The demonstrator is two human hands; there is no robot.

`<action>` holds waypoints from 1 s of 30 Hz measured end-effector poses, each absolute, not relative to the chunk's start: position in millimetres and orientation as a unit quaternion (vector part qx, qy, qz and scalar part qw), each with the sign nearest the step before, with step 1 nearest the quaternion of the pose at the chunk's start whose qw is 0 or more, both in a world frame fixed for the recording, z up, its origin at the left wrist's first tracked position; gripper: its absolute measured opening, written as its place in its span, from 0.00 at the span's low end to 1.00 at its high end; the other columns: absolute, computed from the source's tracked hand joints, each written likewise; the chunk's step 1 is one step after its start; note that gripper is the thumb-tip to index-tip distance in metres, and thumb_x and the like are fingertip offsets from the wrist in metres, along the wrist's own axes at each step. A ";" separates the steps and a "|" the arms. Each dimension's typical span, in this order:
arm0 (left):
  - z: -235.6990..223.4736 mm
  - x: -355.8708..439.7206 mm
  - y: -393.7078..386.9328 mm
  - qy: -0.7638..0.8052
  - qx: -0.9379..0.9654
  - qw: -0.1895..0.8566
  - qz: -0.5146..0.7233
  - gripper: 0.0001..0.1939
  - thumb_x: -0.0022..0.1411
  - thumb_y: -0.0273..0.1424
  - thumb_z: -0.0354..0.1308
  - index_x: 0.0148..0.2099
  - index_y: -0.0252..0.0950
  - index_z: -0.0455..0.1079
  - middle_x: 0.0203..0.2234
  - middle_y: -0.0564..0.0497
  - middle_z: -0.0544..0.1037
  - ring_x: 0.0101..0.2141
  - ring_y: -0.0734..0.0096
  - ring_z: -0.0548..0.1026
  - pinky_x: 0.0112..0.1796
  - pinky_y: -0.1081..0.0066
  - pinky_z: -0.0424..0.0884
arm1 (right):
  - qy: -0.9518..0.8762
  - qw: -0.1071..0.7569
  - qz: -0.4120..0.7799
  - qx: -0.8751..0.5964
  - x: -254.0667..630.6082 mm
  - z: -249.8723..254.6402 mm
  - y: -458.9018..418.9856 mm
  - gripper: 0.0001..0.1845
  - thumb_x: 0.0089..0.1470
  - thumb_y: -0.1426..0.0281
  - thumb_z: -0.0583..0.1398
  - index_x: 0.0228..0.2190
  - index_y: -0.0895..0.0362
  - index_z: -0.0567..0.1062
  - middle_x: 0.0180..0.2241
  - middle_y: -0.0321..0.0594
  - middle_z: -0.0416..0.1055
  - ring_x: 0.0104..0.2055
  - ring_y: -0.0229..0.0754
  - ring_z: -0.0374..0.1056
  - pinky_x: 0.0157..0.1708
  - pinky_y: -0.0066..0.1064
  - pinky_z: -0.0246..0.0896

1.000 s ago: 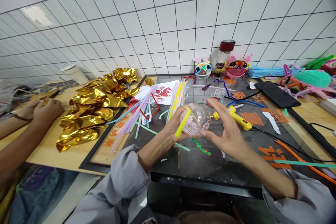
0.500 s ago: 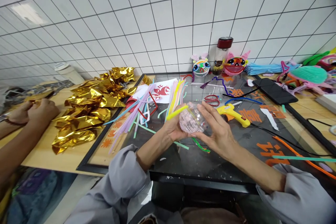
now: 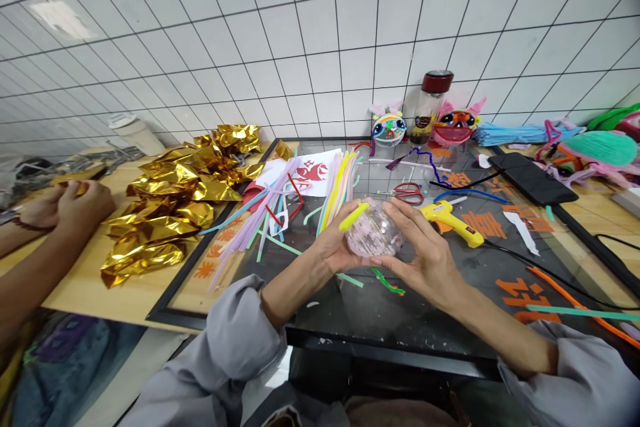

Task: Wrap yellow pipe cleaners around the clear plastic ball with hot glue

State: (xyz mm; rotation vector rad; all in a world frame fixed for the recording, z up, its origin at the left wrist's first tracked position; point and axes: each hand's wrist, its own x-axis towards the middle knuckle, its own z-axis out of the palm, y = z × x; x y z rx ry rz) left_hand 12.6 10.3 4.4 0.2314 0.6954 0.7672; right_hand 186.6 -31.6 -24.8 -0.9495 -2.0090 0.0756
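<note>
My left hand (image 3: 334,241) is wrapped round the left side of a clear plastic ball (image 3: 373,239), partly covered with pale pink fuzzy strips. A yellow pipe cleaner (image 3: 354,216) sticks out between that hand's thumb side and the ball. My right hand (image 3: 423,245) grips the ball's right side, fingers over the top and thumb below. The ball is held above the dark glass board (image 3: 345,320). Just right of my right hand lies a yellow glue gun (image 3: 457,221). Red-handled scissors (image 3: 409,192) lie behind the ball, and a green pipe cleaner (image 3: 387,281) in front of it.
Pipe cleaners (image 3: 245,227) and a red-and-white paper (image 3: 313,173) lie to the left, beside crumpled gold foil (image 3: 170,193). Another person's hands (image 3: 70,207) rest at far left. Decorated balls (image 3: 388,128), a bottle (image 3: 427,107) and a phone (image 3: 534,178) stand or lie farther back.
The yellow pipe cleaner now points differently and looks shorter. Both hands still hold the ball, which has shifted slightly. The whole view has moved a little.
</note>
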 end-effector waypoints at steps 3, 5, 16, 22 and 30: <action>5.6 13.3 9.0 0.346 0.108 0.858 0.363 0.12 0.64 0.37 0.55 0.39 0.35 0.74 0.29 0.48 0.82 0.29 0.62 0.80 0.34 0.62 0.76 | -0.806 0.450 0.036 -0.381 187.6 -24.5 -31.2 0.39 0.56 0.60 0.65 0.65 0.51 0.60 0.62 0.53 0.63 0.62 0.56 0.64 0.59 0.52 0.64; 6.2 14.0 7.8 0.346 0.110 0.857 0.366 0.11 0.64 0.37 0.56 0.40 0.35 0.74 0.28 0.49 0.82 0.28 0.63 0.79 0.33 0.63 0.75 | -0.804 0.454 0.037 -0.382 188.4 -24.3 -31.3 0.40 0.55 0.60 0.66 0.65 0.50 0.60 0.61 0.52 0.65 0.62 0.56 0.64 0.59 0.52 0.64; 6.1 14.8 6.3 0.350 0.114 0.854 0.368 0.15 0.68 0.38 0.51 0.41 0.34 0.75 0.26 0.50 0.81 0.25 0.65 0.79 0.30 0.66 0.74 | -0.804 0.454 0.031 -0.381 189.8 -23.0 -32.3 0.40 0.53 0.60 0.67 0.64 0.52 0.62 0.60 0.53 0.66 0.60 0.54 0.66 0.58 0.49 0.65; 3.1 15.2 7.6 0.329 0.110 0.858 0.378 0.12 0.67 0.37 0.54 0.41 0.36 0.74 0.27 0.51 0.82 0.25 0.64 0.79 0.29 0.65 0.74 | -0.806 0.451 0.026 -0.382 190.1 -20.4 -32.8 0.40 0.53 0.59 0.67 0.63 0.51 0.63 0.60 0.53 0.66 0.60 0.55 0.66 0.57 0.50 0.66; 3.8 16.3 6.5 0.333 0.099 0.853 0.391 0.12 0.65 0.37 0.56 0.38 0.34 0.75 0.28 0.48 0.82 0.28 0.64 0.80 0.37 0.63 0.75 | -0.795 0.460 0.039 -0.393 186.1 -20.5 -34.5 0.40 0.52 0.59 0.67 0.63 0.51 0.63 0.60 0.52 0.66 0.60 0.55 0.67 0.58 0.51 0.66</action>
